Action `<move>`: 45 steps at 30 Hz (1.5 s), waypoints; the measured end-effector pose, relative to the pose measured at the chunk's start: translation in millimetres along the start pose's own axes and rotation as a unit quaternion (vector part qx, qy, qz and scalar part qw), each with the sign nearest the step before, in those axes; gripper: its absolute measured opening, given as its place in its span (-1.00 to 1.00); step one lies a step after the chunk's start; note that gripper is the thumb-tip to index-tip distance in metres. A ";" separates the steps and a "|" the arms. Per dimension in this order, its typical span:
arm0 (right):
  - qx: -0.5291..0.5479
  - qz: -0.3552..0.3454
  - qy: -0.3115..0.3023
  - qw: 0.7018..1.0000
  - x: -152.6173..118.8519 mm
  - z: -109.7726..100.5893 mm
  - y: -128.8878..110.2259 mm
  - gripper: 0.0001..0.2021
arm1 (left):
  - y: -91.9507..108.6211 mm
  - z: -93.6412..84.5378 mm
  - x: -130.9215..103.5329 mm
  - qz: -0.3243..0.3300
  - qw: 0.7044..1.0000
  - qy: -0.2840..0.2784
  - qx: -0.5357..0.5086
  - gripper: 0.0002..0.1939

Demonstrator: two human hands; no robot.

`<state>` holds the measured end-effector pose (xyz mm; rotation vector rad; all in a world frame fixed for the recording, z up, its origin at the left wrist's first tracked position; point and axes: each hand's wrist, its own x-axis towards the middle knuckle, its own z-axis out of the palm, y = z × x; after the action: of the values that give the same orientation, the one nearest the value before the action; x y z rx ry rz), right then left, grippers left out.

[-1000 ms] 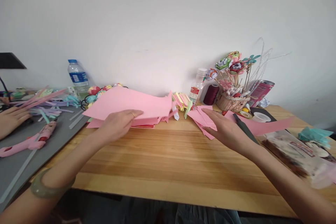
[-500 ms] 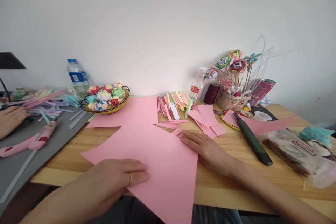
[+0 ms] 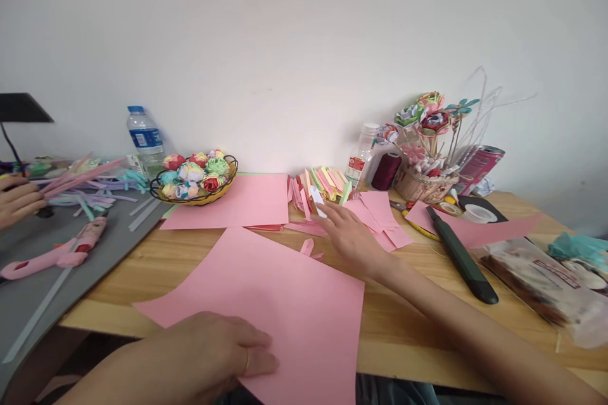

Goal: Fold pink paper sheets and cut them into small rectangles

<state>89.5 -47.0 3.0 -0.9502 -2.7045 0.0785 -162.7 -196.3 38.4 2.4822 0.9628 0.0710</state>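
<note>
1. We look from a single camera worn on the person's head, facing forward and down over the wooden table (image 3: 403, 336).
2. We sit close in: the left hand (image 3: 223, 348) is nearest us, low in the view, and the right hand (image 3: 352, 242) lies farther out.
3. Across the table we face the pale wall (image 3: 285, 44) (it takes up roughly the top half).

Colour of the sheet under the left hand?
Pink; the sheet shows best in the head view.
</note>
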 end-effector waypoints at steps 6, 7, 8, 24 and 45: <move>0.050 -0.164 -0.118 0.978 -4.8 -13.9 -21.2 -0.63 | -0.8 -0.5 -10.0 -0.038 0.999 -0.007 -0.025 -0.53; 0.044 -0.143 -0.115 0.982 -5.7 -13.0 -21.8 -0.66 | -1.3 -0.4 -11.6 -0.043 0.999 -0.008 -0.032 -0.54; 0.037 -0.123 -0.112 0.985 -6.8 -11.8 -21.6 -0.68 | -2.0 -0.4 -12.9 -0.046 0.998 -0.009 -0.040 -0.55; -0.027 0.086 -0.036 0.995 -2.1 2.8 14.8 -0.61 | -1.5 -12.9 -14.5 -0.068 0.993 -0.036 -0.088 -0.65; 0.060 0.225 -0.149 0.961 60.3 -10.9 20.4 -0.73 | -5.1 -9.7 -10.6 -0.035 0.996 -0.008 -0.079 -0.65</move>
<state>59.8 6.0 25.0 -1.6068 -2.6380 0.5069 -176.0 -195.9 46.0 2.2995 0.9963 0.0999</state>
